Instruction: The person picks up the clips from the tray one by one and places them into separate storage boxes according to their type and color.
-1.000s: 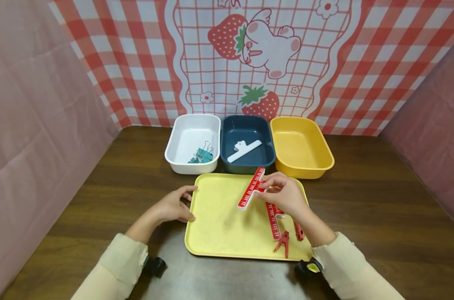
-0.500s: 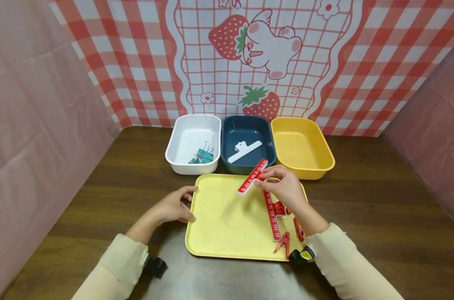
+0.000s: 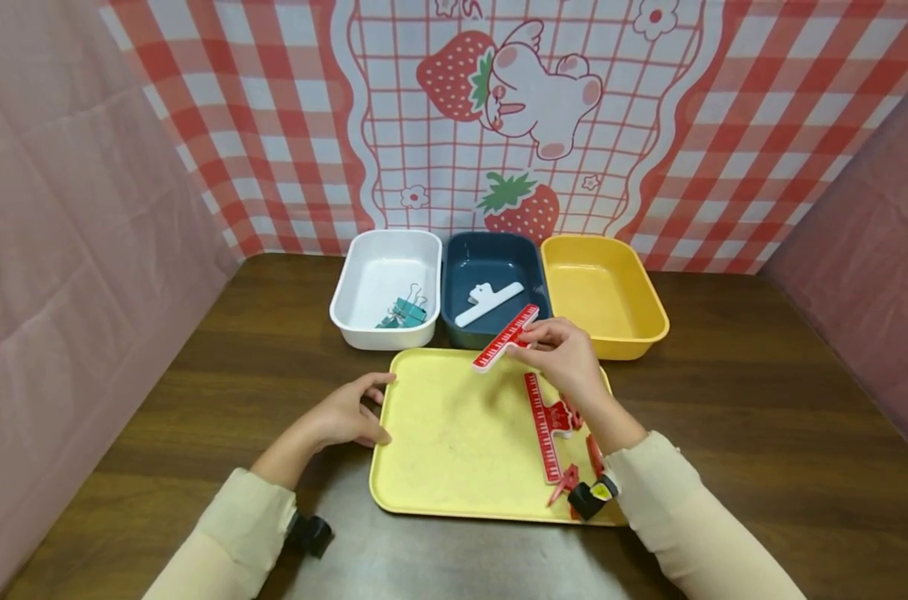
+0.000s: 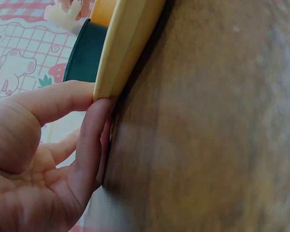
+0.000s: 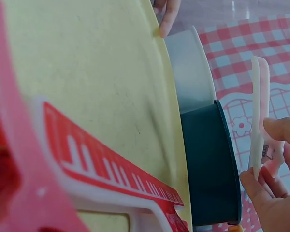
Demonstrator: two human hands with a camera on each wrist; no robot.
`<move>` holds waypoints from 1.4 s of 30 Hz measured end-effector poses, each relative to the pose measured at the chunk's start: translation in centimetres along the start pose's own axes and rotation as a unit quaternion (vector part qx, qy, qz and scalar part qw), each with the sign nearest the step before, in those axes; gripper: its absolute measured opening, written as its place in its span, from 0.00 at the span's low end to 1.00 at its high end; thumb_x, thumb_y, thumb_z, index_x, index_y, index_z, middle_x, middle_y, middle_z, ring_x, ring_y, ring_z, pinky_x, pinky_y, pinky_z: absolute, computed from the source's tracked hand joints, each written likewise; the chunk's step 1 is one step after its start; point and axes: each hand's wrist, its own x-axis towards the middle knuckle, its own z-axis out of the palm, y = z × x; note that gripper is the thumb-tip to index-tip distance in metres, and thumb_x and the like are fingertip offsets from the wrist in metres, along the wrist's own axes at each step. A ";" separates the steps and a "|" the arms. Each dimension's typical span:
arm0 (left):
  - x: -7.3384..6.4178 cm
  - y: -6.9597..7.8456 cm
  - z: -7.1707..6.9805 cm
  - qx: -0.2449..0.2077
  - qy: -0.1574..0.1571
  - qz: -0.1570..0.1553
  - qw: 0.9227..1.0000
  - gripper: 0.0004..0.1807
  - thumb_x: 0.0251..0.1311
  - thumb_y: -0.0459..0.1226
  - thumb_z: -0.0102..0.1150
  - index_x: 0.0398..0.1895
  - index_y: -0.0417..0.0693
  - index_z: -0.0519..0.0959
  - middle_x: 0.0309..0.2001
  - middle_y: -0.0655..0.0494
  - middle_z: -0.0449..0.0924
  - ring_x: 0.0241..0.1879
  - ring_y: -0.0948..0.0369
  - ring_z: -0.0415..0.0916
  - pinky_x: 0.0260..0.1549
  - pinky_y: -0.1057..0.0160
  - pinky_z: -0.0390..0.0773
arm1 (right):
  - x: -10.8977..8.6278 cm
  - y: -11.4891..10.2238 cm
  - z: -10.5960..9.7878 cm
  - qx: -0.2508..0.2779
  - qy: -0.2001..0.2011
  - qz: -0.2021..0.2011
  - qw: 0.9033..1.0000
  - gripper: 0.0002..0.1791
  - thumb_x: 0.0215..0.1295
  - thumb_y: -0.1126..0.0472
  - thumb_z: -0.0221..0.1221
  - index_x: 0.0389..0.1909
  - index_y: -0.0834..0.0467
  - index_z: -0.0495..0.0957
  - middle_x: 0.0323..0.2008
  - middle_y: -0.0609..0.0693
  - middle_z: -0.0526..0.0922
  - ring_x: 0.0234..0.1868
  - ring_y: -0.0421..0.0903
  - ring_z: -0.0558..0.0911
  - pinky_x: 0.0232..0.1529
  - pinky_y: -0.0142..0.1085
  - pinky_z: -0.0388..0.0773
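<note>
My right hand [image 3: 571,360] pinches a wide red plastic clip [image 3: 501,340] with a white edge and key-like print, raised over the back of the yellow tray [image 3: 454,467]. In the right wrist view, the held clip [image 5: 259,111] stands edge-on between thumb and fingers. A matching red clip [image 3: 544,437] lies on the tray's right side. Small red clothespins [image 3: 565,482] lie near it, partly hidden by the right wrist camera. My left hand [image 3: 346,412] rests thumb and fingertips on the tray's left rim, seen close in the left wrist view.
Behind the tray stand three boxes side by side. The white box [image 3: 352,292] holds teal binder clips [image 3: 405,312], the dark blue box [image 3: 461,250] a wide white clip [image 3: 487,302]. At the right is the yellow box [image 3: 596,292]. A checked cloth [image 3: 289,125] hangs behind.
My right hand has carried the red clip up and back toward the dark blue box, tilting it flatter. More of the lying clip shows now. The left hand has stayed at the rim.
</note>
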 end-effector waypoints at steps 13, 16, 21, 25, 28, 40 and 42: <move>0.1 -0.2 0.0 0.001 0.008 -0.002 1.000 0.46 0.38 0.18 0.66 0.66 0.43 0.60 0.48 0.43 0.62 0.28 0.58 0.77 0.28 0.59 0.81 | 1.8 -0.1 0.6 -0.035 0.032 0.023 0.999 0.16 0.48 0.59 0.71 0.34 0.65 0.82 0.42 0.51 0.75 0.40 0.46 0.75 0.36 0.28 0.75; 0.2 -0.2 0.0 0.000 0.008 -0.002 1.000 0.46 0.38 0.18 0.66 0.66 0.43 0.60 0.48 0.43 0.62 0.28 0.57 0.77 0.28 0.58 0.81 | 2.2 -0.2 0.7 -0.046 0.039 0.024 0.998 0.16 0.47 0.59 0.71 0.34 0.65 0.82 0.41 0.51 0.76 0.39 0.45 0.75 0.36 0.28 0.75; 0.2 -0.2 0.0 -0.005 0.005 0.000 1.000 0.46 0.38 0.18 0.66 0.66 0.43 0.60 0.48 0.42 0.62 0.29 0.57 0.77 0.29 0.58 0.81 | 2.6 -0.3 0.9 -0.048 0.043 0.027 0.998 0.15 0.48 0.60 0.71 0.34 0.65 0.82 0.41 0.51 0.75 0.41 0.46 0.75 0.39 0.31 0.75; 0.2 -0.2 0.0 -0.004 0.004 0.001 1.000 0.47 0.38 0.18 0.66 0.66 0.43 0.60 0.48 0.42 0.62 0.29 0.57 0.77 0.29 0.58 0.81 | 3.0 -0.3 0.9 -0.051 0.043 0.036 0.997 0.15 0.48 0.59 0.71 0.33 0.64 0.82 0.40 0.51 0.75 0.41 0.47 0.75 0.40 0.33 0.75; 0.2 -0.3 0.0 0.001 0.005 0.001 1.000 0.47 0.38 0.19 0.66 0.66 0.43 0.60 0.47 0.43 0.62 0.29 0.57 0.77 0.28 0.58 0.81 | 3.3 -0.2 1.1 -0.054 0.042 0.040 0.997 0.16 0.48 0.58 0.71 0.33 0.63 0.81 0.40 0.51 0.74 0.41 0.46 0.74 0.38 0.32 0.75; -0.1 -0.1 0.0 -0.003 -0.007 0.020 1.000 0.48 0.38 0.18 0.66 0.67 0.40 0.58 0.47 0.42 0.62 0.29 0.57 0.76 0.28 0.58 0.81 | 5.1 -0.2 1.4 -0.033 0.047 0.073 0.996 0.16 0.50 0.58 0.70 0.35 0.64 0.81 0.40 0.53 0.73 0.42 0.47 0.72 0.32 0.31 0.73; -0.1 -0.1 0.0 -0.002 -0.007 0.018 1.000 0.48 0.38 0.18 0.66 0.67 0.40 0.57 0.47 0.41 0.62 0.30 0.57 0.76 0.28 0.58 0.81 | 5.5 -0.2 1.6 -0.032 0.053 0.079 0.995 0.15 0.50 0.58 0.70 0.35 0.64 0.80 0.40 0.53 0.73 0.41 0.47 0.74 0.31 0.30 0.73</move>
